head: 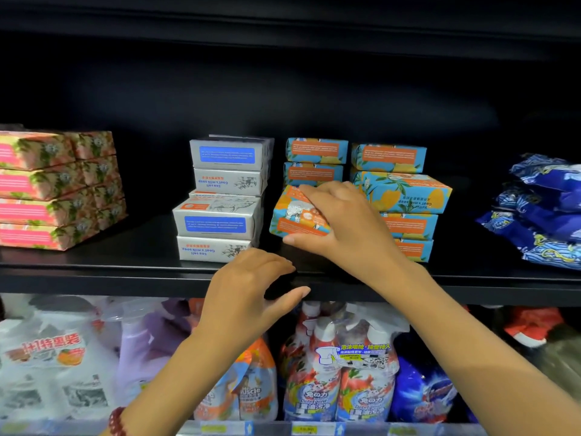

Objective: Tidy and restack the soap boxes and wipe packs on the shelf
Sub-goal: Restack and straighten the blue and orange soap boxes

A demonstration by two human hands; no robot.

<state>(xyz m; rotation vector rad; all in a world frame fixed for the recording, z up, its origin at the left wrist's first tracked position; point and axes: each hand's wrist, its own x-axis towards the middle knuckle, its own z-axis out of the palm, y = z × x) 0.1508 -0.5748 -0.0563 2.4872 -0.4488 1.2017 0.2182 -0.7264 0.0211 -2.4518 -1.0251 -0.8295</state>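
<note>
My right hand (342,225) grips a blue and orange soap box (294,215), tilted and lifted just above the black shelf (125,269). More blue and orange boxes are stacked behind it (316,162) and to its right (405,196), where one box lies skewed. Grey soap boxes (220,199) form an uneven stack to the left. Pink floral boxes (53,190) are stacked at the far left. Dark blue wipe packs (540,212) are piled at the far right. My left hand (251,287) hovers at the shelf's front edge, fingers loosely curved, holding nothing.
The shelf below holds spray bottles of detergent (339,366), white refill pouches (47,357) and a dark blue pouch (424,388). Price tags run along the lower rail (305,429). Bare shelf shows between the pink and grey stacks.
</note>
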